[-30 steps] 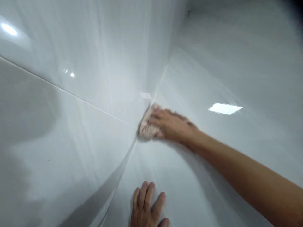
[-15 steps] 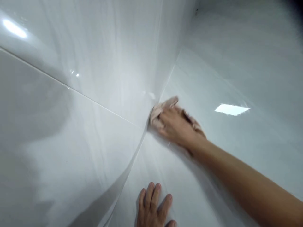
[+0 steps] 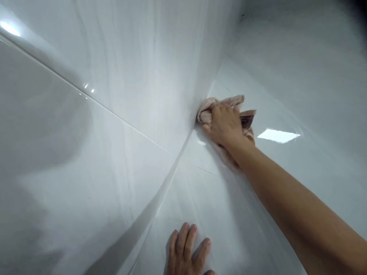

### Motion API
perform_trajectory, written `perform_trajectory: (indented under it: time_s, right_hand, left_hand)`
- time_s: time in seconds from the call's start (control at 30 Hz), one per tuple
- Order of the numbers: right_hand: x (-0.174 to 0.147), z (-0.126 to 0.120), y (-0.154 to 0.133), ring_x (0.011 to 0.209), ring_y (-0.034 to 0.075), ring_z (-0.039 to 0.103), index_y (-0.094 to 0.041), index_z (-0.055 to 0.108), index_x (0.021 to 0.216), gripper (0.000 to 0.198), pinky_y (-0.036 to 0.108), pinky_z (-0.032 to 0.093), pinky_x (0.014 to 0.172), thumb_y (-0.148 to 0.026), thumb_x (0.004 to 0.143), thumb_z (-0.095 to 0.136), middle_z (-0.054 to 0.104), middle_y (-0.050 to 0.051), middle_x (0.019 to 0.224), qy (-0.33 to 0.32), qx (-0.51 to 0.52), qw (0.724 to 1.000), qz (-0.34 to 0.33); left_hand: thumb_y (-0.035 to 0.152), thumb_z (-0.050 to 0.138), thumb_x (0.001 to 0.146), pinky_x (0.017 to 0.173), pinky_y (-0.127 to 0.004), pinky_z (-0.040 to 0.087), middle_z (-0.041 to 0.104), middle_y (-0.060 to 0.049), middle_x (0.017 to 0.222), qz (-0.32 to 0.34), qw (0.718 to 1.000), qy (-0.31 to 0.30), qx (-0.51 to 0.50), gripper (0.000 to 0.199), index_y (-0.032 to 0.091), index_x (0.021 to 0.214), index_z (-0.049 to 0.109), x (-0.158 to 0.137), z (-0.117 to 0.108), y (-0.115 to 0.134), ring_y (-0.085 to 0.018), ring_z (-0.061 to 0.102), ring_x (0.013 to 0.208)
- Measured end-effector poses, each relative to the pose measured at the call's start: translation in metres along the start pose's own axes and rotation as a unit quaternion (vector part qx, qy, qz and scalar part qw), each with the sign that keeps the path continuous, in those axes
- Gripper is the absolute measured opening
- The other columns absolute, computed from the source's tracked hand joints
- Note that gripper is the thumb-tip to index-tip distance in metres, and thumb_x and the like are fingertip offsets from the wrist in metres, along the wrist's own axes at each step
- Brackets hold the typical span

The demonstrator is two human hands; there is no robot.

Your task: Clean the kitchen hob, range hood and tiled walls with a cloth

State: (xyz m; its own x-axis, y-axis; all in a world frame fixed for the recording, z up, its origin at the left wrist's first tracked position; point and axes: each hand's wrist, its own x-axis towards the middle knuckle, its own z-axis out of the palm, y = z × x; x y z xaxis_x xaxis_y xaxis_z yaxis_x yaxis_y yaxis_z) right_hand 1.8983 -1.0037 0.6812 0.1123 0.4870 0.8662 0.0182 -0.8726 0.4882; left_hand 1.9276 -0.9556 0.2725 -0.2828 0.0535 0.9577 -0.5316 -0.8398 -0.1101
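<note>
A pale pinkish cloth (image 3: 207, 111) is bunched under my right hand (image 3: 226, 124), whose fingers close over it. The cloth presses on the glossy white surface (image 3: 275, 183) along the seam where that surface meets the wall (image 3: 129, 95). A dark printed patch shows on a fold of the cloth beside my knuckles. Low in the view, my left hand (image 3: 187, 250) lies flat on the same white surface, its fingers slightly apart and nothing in it. The bottom edge of the picture cuts off its wrist.
A thin joint line (image 3: 123, 120) crosses the wall down to the corner seam (image 3: 169, 187). A bright light reflection (image 3: 278, 135) shines on the surface right of the cloth. Shadows fall over the lower left of the wall.
My right hand has slid the cloth up and to the right along the seam, away from me. A fine line on the surface now shows below it. My left hand stays nearly where it was.
</note>
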Motion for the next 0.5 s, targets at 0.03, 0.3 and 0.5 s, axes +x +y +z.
perform_trajectory:
  time_s: [0.03,0.3,0.5]
  right_hand:
    - [-0.018,0.001,-0.011,0.138,0.045,0.045,-0.008,0.058,0.126,0.047,0.068,0.028,0.121,-0.038,0.089,0.057,0.057,0.027,0.139,-0.022,0.004,0.999,-0.038]
    - [-0.085,-0.001,-0.006,0.155,0.035,0.030,-0.025,0.048,0.151,0.067,0.058,0.028,0.128,-0.055,0.093,0.062,0.036,0.009,0.167,-0.160,0.100,0.954,-0.231]
    - [-0.027,-0.065,0.148,0.144,0.046,0.042,-0.008,0.056,0.139,0.062,0.070,0.027,0.117,-0.054,0.100,0.043,0.055,0.029,0.145,0.035,-0.015,0.990,0.133]
  left_hand:
    - [0.047,0.041,0.101,0.126,-0.046,0.026,0.061,-0.015,0.139,0.001,1.000,-0.002,-0.001,0.043,0.024,0.124,0.070,0.000,0.001,0.000,-0.030,0.038,0.153]
    - [0.046,0.055,0.096,0.128,-0.047,0.021,0.055,-0.016,0.148,-0.007,0.999,-0.050,-0.011,0.043,0.022,0.130,0.066,-0.008,0.000,-0.002,-0.031,0.033,0.154]
    - [0.046,0.049,0.098,0.128,-0.047,0.023,0.054,-0.014,0.150,-0.028,0.999,-0.017,-0.016,0.041,0.024,0.128,0.066,-0.017,0.012,-0.001,-0.030,0.040,0.151]
